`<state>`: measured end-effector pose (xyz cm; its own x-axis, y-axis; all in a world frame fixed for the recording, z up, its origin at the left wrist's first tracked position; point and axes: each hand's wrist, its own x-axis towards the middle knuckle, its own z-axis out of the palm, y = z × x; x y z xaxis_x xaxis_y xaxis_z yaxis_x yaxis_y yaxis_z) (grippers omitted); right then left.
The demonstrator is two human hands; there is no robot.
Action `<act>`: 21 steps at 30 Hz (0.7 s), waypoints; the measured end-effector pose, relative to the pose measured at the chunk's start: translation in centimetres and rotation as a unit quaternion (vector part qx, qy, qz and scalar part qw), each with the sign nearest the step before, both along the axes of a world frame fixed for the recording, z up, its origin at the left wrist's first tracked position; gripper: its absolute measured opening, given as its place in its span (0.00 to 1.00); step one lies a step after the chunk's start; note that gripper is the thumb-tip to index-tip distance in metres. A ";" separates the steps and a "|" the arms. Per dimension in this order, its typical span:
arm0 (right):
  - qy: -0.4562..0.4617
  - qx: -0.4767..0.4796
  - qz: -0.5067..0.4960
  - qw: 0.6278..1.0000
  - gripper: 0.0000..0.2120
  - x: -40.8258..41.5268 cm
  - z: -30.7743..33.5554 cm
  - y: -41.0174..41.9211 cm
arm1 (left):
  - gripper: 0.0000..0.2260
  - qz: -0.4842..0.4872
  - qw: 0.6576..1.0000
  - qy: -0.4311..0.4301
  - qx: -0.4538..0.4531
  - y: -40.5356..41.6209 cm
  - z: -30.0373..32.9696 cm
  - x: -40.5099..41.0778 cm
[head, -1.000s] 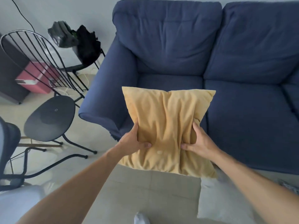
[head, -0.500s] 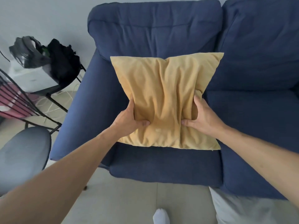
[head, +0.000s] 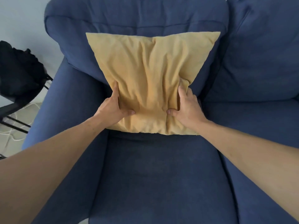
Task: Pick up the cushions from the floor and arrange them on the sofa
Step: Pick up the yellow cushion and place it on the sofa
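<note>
No readable text, label or number anywhere

cushion [head: 150,78] on sofa [head: 161,175], against backrest [head: 129,15]

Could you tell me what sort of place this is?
Probably a home living room: a blue fabric sofa fills the view, both hands hold a yellow cushion against its backrest, and a dark bag sits on a side stand.

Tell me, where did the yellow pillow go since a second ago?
The pillow went from above the floor, in front of the sofa, forward onto the seat, against the back cushion. The left hand and right hand grip its lower part the same way as before.
</note>
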<state>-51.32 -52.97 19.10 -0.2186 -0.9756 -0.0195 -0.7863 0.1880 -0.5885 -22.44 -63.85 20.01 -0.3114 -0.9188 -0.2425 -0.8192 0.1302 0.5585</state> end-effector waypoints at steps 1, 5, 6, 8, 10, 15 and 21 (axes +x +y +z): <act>0.004 0.004 -0.002 1.000 0.59 0.0 -0.5 -0.1 | 0.64 0.000 1.000 -0.004 0.006 -0.2 -0.5 0.0; 0.013 0.024 -0.017 0.999 0.63 -0.7 -1.4 -0.1 | 0.65 0.007 1.000 0.010 0.014 -0.2 -1.8 0.2; 0.035 0.031 -0.017 0.999 0.63 -1.0 -1.3 -0.1 | 0.65 0.012 1.000 0.003 0.009 -0.1 -1.9 0.1; 0.105 0.035 -0.016 0.994 0.63 -1.7 -1.0 0.3 | 0.65 0.032 0.998 -0.043 -0.019 0.6 -1.8 -0.2; 0.163 0.033 -0.029 0.986 0.62 -2.5 -1.0 1.4 | 0.65 0.046 0.990 -0.114 -0.070 1.5 -1.7 -0.7; 0.231 0.073 -0.059 0.968 0.58 -6.3 -0.6 6.1 | 0.65 0.058 0.972 -0.165 -0.156 4.2 -1.0 -1.5; 0.279 0.125 -0.044 0.951 0.54 -10.6 0.9 13.9 | 0.64 0.045 0.973 -0.158 -0.162 11.4 0.9 -4.2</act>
<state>-61.93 -39.08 20.04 -0.3437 -0.9330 -0.1063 -0.9378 0.3469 -0.0121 -26.62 -52.44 20.90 -0.1830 -0.9831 -0.0060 -0.9598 0.1773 0.2176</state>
